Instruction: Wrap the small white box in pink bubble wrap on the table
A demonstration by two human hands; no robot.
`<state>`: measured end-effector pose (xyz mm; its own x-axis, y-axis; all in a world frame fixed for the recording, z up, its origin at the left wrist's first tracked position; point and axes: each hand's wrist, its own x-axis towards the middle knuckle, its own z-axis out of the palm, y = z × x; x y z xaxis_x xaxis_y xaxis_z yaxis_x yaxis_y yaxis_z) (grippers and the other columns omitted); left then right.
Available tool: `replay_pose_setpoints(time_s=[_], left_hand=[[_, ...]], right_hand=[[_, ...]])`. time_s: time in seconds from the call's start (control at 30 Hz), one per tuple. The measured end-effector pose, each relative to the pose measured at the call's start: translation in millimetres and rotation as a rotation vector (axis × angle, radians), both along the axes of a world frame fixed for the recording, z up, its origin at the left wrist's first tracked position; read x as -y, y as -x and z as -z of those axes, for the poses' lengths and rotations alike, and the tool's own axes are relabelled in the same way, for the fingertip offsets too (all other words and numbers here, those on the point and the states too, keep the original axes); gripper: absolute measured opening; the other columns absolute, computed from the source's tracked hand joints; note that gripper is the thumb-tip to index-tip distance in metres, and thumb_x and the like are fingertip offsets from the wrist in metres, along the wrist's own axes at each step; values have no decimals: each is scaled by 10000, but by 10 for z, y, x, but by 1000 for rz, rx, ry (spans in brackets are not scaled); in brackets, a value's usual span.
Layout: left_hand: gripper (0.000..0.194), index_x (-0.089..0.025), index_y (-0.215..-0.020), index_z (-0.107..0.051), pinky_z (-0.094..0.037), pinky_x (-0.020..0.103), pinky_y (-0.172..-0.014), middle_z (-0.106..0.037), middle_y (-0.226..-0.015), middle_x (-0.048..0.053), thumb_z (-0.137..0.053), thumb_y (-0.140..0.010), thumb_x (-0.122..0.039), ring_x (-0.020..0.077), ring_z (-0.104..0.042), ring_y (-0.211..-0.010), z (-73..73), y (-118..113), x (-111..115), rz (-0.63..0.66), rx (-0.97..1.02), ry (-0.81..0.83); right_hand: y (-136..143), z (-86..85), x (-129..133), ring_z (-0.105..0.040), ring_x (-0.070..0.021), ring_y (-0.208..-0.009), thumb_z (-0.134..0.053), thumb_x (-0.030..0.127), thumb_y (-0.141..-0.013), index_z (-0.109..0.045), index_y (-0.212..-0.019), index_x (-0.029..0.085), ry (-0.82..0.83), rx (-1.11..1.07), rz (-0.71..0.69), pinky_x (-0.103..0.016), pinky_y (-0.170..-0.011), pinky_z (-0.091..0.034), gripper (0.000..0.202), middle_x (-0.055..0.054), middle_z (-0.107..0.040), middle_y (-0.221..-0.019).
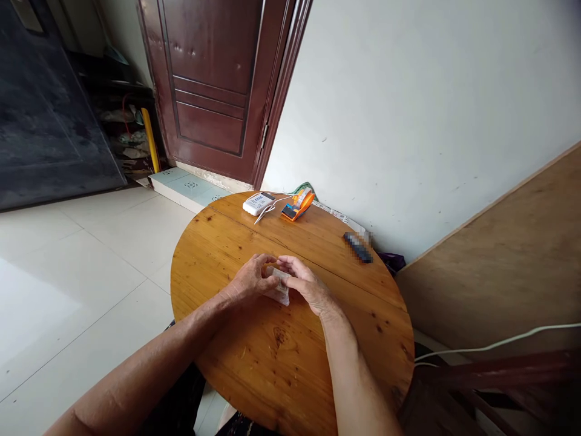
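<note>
A small whitish, half-see-through packet [282,295] is at the middle of the round wooden table [281,363]. My left hand [254,276] is curled around its left side, thumb against it. From the right, my right hand [305,282] closes on the same packet with thumb and bent fingers. The fingertips of both hands nearly meet above it. Part of the packet is hidden behind my fingers, and its contents cannot be made out.
Near the table's far edge lie a white boxy device [258,204] with a white cable and an orange tape dispenser [298,204]. A dark, blurred-out long object [358,247] lies at the right. Beyond stand a white wall [399,109] and a dark red door [209,79].
</note>
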<state>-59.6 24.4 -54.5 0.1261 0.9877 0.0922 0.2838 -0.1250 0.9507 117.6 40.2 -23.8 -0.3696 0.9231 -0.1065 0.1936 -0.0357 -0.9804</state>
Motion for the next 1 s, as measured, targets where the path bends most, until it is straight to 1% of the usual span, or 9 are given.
replay_pose_setpoints(time_s=[0.13,0.23,0.4,0.47,0.57,0.63,0.7,0.8,1.0], left_hand=[[463,-157,-1160,-621,-471,280,-652,-573,-716,-1,-681,-719,-286,164,-571,-693,-34,12,15,-5,-4,14],[477,-149,-1154,-625,-461,282,-647,-581,-719,2,-682,-702,-290,166,-566,-685,-99,31,34,-24,4,35],[477,-138,-1127,-630,-421,254,-578,-612,-749,13,-652,-701,-350,150,-556,-646,-228,68,53,-110,166,184],[443,-134,-1058,-648,-400,235,-559,-610,-736,10,-651,-679,-363,135,-543,-635,-263,100,35,-160,304,226],[357,-134,-894,-650,-360,201,-522,-634,-831,28,-677,-624,-367,102,-535,-639,-282,173,-30,-262,588,267],[335,-138,-844,-630,-350,193,-502,-645,-876,38,-682,-602,-363,88,-539,-621,-272,226,-86,-323,766,336],[317,-144,-834,-615,-360,198,-492,-650,-846,41,-665,-598,-350,89,-542,-592,-249,266,-133,-358,869,404],[298,-149,-823,-602,-378,209,-484,-652,-781,45,-640,-606,-351,105,-557,-569,-205,286,-171,-346,863,426],[321,-153,-800,-594,-373,206,-485,-647,-753,32,-685,-600,-387,108,-577,-573,-177,261,-154,-328,773,361]], right_hand=[[7,2,-7,-544,-235,-1236,-725,277,-660,-612,-1128,255,13,6,9,-422,-1093,-385,482,-43,-650,-1214],[-42,-33,-3,-543,-240,-1246,-734,334,-683,-621,-1131,259,6,-19,-13,-428,-1086,-391,468,-47,-649,-1243],[-130,-89,-36,-559,-260,-1234,-714,398,-691,-638,-1139,246,-6,-84,22,-429,-1025,-433,479,-70,-651,-1281],[-158,-92,-66,-568,-272,-1222,-711,393,-676,-658,-1098,241,-9,-76,100,-419,-977,-455,452,-77,-665,-1262],[-231,-79,-124,-577,-289,-1209,-691,420,-673,-681,-1011,231,10,-83,287,-380,-863,-488,387,-86,-684,-1225],[-299,-61,-163,-590,-291,-1195,-679,439,-680,-685,-957,232,22,-99,393,-355,-806,-493,346,-84,-691,-1216],[-360,-39,-193,-612,-290,-1167,-680,444,-678,-686,-912,233,27,-107,456,-341,-769,-494,315,-82,-700,-1202],[-395,-12,-209,-634,-288,-1130,-687,445,-671,-686,-879,229,23,-97,471,-328,-737,-490,301,-87,-718,-1161],[-324,-24,-173,-650,-268,-1063,-660,485,-675,-689,-866,230,-23,-6,387,-315,-712,-471,320,-79,-719,-1126]])
